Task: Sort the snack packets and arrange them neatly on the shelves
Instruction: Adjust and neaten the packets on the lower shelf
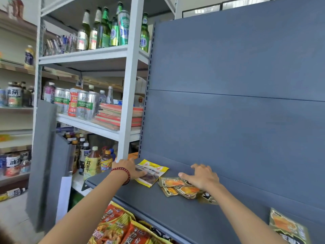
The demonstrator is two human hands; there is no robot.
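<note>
A yellow-and-white snack packet (152, 172) lies flat near the left end of the grey shelf (149, 205). My left hand (131, 168), with a red bead bracelet at the wrist, rests flat on the packet's left edge. To the right, several small olive packets with orange pictures (177, 186) lie in a loose overlapping pile. Spread over that pile, my right hand (202, 176) presses down with straight fingers. One more olive packet (286, 226) lies at the shelf's right end.
Red and orange snack bags (121, 226) fill the shelf below. A white rack (126, 95) at left holds green bottles, cans, drink bottles and stacked booklets. Grey back panel (237, 103) rises behind the shelf. Loose grey shelf boards (45, 164) lean at left.
</note>
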